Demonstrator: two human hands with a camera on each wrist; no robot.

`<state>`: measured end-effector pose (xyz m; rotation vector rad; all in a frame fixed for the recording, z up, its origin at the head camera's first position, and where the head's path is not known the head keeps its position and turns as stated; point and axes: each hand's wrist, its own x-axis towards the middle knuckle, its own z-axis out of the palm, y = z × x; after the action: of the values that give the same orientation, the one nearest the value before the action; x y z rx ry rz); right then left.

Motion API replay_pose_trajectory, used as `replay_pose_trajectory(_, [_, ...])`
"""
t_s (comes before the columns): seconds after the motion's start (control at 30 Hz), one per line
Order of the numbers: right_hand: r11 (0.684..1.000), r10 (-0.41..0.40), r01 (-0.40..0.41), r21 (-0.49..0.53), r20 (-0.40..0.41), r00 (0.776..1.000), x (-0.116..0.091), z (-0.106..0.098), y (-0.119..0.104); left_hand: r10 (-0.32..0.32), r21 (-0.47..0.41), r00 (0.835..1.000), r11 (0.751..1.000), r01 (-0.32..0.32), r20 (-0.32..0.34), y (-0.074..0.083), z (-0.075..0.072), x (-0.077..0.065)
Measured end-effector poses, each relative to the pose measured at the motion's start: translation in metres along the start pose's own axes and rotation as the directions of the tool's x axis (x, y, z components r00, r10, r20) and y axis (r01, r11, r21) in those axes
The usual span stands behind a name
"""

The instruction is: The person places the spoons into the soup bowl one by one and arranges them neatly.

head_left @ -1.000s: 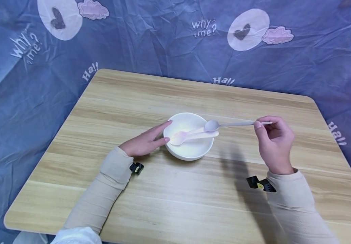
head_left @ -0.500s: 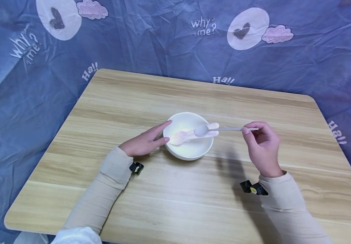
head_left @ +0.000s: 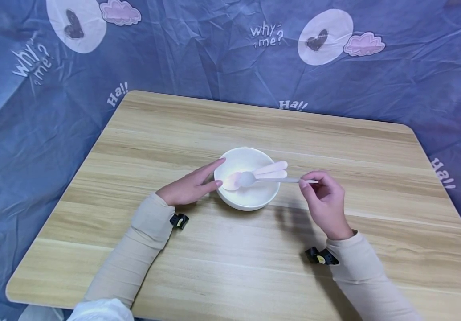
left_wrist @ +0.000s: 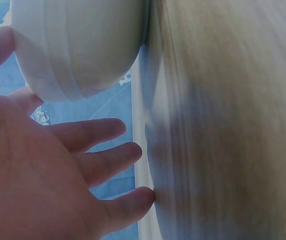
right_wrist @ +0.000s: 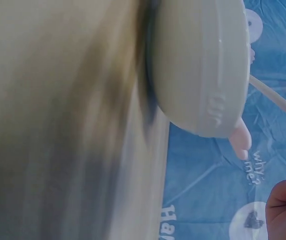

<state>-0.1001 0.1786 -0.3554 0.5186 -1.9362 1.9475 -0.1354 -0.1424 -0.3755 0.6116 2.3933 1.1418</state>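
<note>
A white bowl [head_left: 249, 204] stands upright near the middle of the table. Two pale pink spoons [head_left: 271, 167] lie in it, handles sticking out over the right rim. My left hand [head_left: 189, 187] touches the bowl's left side with straight thumb and forefinger; in the left wrist view the other fingers spread below it, off the bowl. Between thumb and fingertips, my right hand [head_left: 326, 203] pinches the handle end of a greyish-white spoon [head_left: 247, 179]. That spoon's head is over the bowl, covering part of the pink spoons; whether it touches them I cannot tell.
The wooden table [head_left: 166, 120] has rounded corners. Behind and beside it hangs a blue printed cloth [head_left: 214, 53]. A black wrist mount [head_left: 320, 257] sits at the right sleeve, another mount [head_left: 179, 221] at the left.
My right hand has moved left and toward me, carrying the greyish-white spoon from above the bowl's right rim to over its middle. The left hand and bowl have stayed put.
</note>
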Motion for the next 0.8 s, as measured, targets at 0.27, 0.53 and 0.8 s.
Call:
replay_pose_trajectory(0.27, [0.999,0.043,-0.043,-0.015,-0.004,0.999,-0.010,0.004,0.006,0.004,0.010,1.000,1.000,-0.004,0.003,0.002,0.000,-0.002])
replay_pose_trajectory(0.53, [0.991,0.119,-0.119,-0.053,0.000,0.993,-0.016,0.005,0.007,0.015,0.010,1.000,1.000,-0.015,-0.005,0.002,0.000,-0.001])
replay_pose_trajectory(0.8, [0.966,0.214,-0.211,-0.147,0.004,0.977,-0.022,0.007,0.011,0.015,0.006,1.000,1.000,-0.015,-0.003,0.002,0.002,-0.002])
